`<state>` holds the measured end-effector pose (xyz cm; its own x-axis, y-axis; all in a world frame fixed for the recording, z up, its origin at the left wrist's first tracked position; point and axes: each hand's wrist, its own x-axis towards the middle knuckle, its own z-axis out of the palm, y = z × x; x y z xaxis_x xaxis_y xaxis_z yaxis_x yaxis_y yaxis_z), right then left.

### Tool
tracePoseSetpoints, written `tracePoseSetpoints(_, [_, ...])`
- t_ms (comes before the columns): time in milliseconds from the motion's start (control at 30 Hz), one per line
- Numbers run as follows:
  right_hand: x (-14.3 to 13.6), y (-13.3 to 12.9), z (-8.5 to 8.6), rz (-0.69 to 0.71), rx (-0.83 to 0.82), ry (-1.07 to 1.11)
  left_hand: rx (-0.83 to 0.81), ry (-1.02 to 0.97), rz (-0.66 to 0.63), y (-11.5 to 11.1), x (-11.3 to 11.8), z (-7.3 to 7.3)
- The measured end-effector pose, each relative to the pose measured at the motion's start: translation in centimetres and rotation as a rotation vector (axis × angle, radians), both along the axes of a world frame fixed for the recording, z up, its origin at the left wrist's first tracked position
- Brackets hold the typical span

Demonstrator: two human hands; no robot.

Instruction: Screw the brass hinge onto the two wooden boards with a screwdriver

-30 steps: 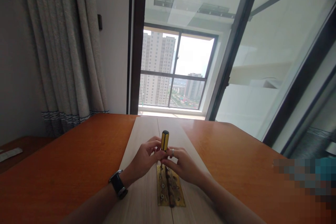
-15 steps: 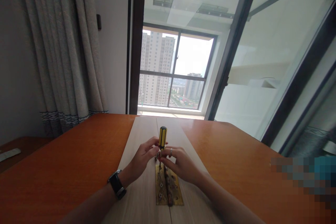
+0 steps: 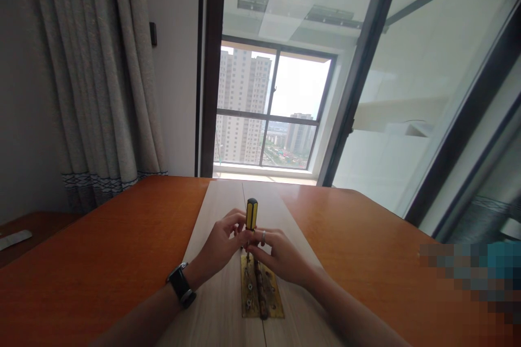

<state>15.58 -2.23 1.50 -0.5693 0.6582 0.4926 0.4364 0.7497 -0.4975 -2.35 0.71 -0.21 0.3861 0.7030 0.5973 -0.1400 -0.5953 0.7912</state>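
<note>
A screwdriver (image 3: 252, 214) with a yellow and black handle stands nearly upright, its tip down at the far left end of a worn brass hinge (image 3: 262, 293). The hinge lies open across the seam between two pale wooden boards (image 3: 215, 282). My right hand (image 3: 277, 252), a ring on one finger, is closed around the shaft just below the handle. From the left, my left hand (image 3: 228, 236) has its curled fingers and thumb against the screwdriver at the lower handle. Screws show in the hinge's left leaf; my fingers partly hide the shaft.
The boards rest on an orange-brown wooden table (image 3: 122, 249). A grey curtain (image 3: 101, 76) hangs at the left, and a dark-framed glass door (image 3: 358, 81) and window stand beyond the table. A white object (image 3: 16, 238) lies at the far left.
My left thumb and fingers have closed in on the screwdriver. The screwdriver has shifted slightly, its handle a little lower. My right hand has barely moved.
</note>
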Motion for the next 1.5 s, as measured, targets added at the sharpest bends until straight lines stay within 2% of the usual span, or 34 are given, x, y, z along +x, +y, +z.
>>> tracePoseSetpoints(200, [0.0, 0.1, -0.3, -0.013, 0.012, -0.022, -0.008, -0.011, 0.047, 0.3, 0.0, -0.6])
tracePoseSetpoints(433, [0.1, 0.3, -0.3, 0.006, 0.003, 0.015, 0.008, 0.014, 0.094, -0.3, 0.1, 0.2])
tracePoseSetpoints(800, [0.2, 0.3, -0.4, -0.014, 0.033, 0.031, 0.15, 0.1, 0.035, -1.6, -0.2, 0.9])
tracePoseSetpoints(1167, [0.1, 0.2, -0.5, -0.012, 0.005, 0.011, 0.172, 0.075, 0.151, -1.0, 0.0, 0.4])
tracePoseSetpoints(1333, [0.1, 0.2, -0.4, 0.024, -0.012, 0.031, 0.121, 0.092, 0.124, -1.3, 0.1, 0.5])
tracePoseSetpoints(1500, [0.0, 0.2, -0.5, -0.012, 0.007, 0.008, 0.137, 0.09, 0.062, -1.4, -0.1, 0.7])
